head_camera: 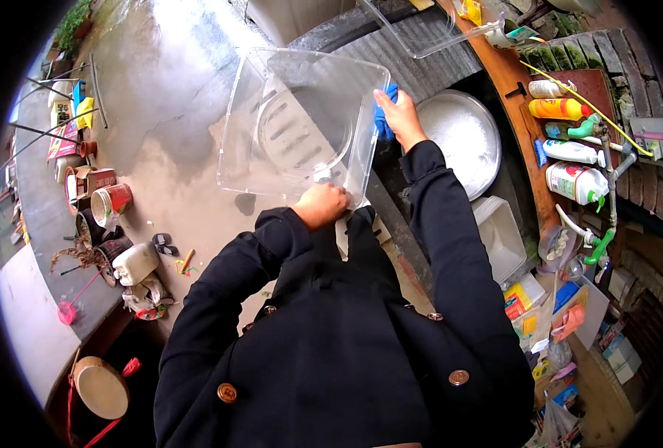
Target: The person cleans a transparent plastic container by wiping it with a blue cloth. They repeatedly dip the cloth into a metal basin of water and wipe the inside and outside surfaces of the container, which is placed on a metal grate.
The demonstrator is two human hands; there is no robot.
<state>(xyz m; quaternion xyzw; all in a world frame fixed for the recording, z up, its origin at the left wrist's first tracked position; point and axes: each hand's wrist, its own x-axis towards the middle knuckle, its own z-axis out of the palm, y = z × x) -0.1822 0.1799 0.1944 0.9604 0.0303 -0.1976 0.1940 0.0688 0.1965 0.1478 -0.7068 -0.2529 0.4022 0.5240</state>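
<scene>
A clear plastic bin or lid [236,129] with a round raised ring in its face is held out in front of me, over the wet floor. My left hand [323,204] grips its near edge. At its right side my right hand [399,115] presses a blue cloth [384,120] against the rim, thumb on top. To the right of that hand lies a large round metal basin [457,140], which seems to hold water. A grey slotted board [292,131] shows through the clear plastic.
Bottles, among them a yellow one [558,108], line a wooden ledge on the right, near green taps [599,247]. White plastic tubs [499,238] stand below the basin. Another clear container [421,47] is at the top. Buckets [110,204] and a white jerrycan [136,263] stand left.
</scene>
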